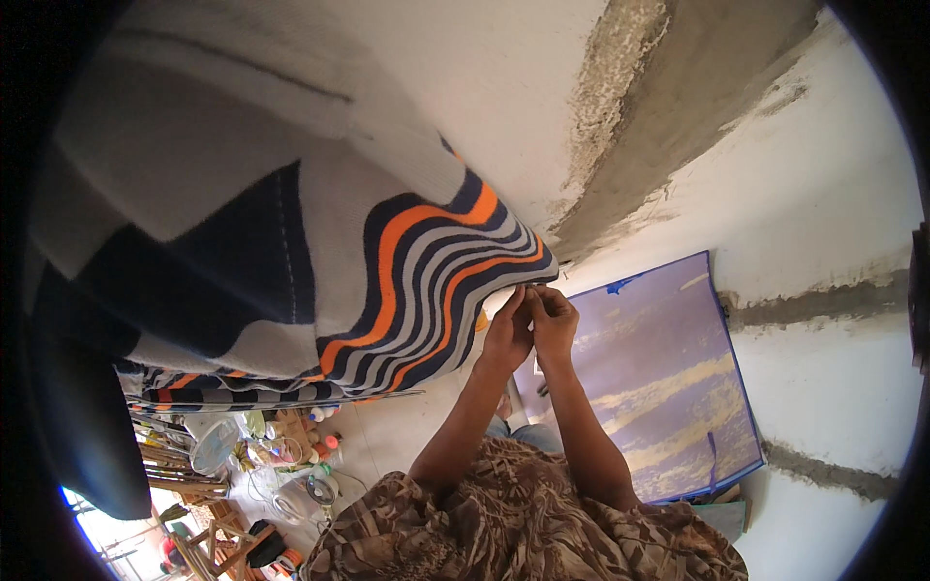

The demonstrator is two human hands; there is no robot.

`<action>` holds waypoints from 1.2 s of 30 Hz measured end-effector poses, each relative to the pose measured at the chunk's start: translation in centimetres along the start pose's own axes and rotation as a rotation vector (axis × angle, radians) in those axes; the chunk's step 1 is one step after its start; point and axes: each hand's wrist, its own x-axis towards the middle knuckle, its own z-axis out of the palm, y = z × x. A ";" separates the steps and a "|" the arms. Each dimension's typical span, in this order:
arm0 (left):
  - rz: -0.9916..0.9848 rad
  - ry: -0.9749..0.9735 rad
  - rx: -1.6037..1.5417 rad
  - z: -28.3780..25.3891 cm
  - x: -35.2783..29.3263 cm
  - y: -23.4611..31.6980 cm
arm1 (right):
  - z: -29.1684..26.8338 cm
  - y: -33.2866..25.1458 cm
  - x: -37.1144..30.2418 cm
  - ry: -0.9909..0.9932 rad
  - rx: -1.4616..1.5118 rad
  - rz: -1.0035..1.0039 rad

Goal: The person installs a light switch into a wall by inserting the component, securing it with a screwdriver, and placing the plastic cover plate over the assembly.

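Observation:
A large cloth with grey, navy and orange wavy stripes hangs across the upper left. It narrows to a corner close to the white wall. At the lower edge near that corner, my left hand has its fingers pinched together. My right hand is closed in a pinch right beside it, and the fingertips of both meet at the hem. Anything smaller between the fingertips is hidden. Just past the corner, a small dark point shows against the wall.
A worn purple board with a blue edge leans on the wall at the right. Grey cement strips cross the wall. Lower left, a clutter of bottles and containers, a wooden stool and stacked sticks are on the floor.

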 end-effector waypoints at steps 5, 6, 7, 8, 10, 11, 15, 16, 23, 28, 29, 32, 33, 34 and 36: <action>0.028 0.037 0.077 0.2 -0.2 -0.1 | -0.7 0.8 0.5 -0.080 0.160 0.114; 0.037 0.025 0.082 0.3 -0.2 -0.2 | -0.9 0.6 0.5 -0.091 0.177 0.142; 0.039 0.033 0.060 0.3 -0.3 -0.2 | -1.1 0.5 0.5 -0.102 0.194 0.169; 0.042 0.041 0.039 0.3 -0.3 -0.1 | -1.2 0.8 0.6 -0.108 0.222 0.173; 0.040 0.046 0.034 0.2 -0.3 -0.2 | -1.4 1.2 0.8 -0.121 0.272 0.180; 0.036 0.044 0.053 -0.1 -0.2 -0.4 | -1.4 1.4 0.8 -0.112 0.279 0.182; 0.028 0.035 0.077 -0.2 -0.1 -0.3 | -0.9 1.0 0.6 -0.081 0.270 0.201; 0.022 0.030 0.076 -0.2 -0.1 -0.2 | -0.8 0.9 0.6 -0.073 0.260 0.208; 0.013 -0.031 0.080 -1.0 0.1 -0.2 | -1.0 0.8 0.5 -0.075 0.256 0.228; 0.008 0.011 0.076 -0.8 0.2 -0.2 | -1.0 1.1 0.7 -0.096 0.285 0.213; 0.006 0.018 0.076 -1.0 0.3 -0.3 | -1.2 1.2 0.7 -0.114 0.288 0.211; -0.006 0.008 0.090 -1.9 0.6 -0.5 | -1.5 1.7 0.8 -0.149 0.308 0.213; -0.012 0.000 0.096 -2.0 0.7 -0.5 | -1.5 1.6 0.8 -0.147 0.322 0.220; -0.013 -0.002 0.098 -2.0 0.7 -0.4 | -1.5 1.6 0.8 -0.146 0.335 0.226; -0.015 -0.005 0.102 -2.0 0.7 -0.3 | -1.4 1.2 0.7 -0.127 0.318 0.261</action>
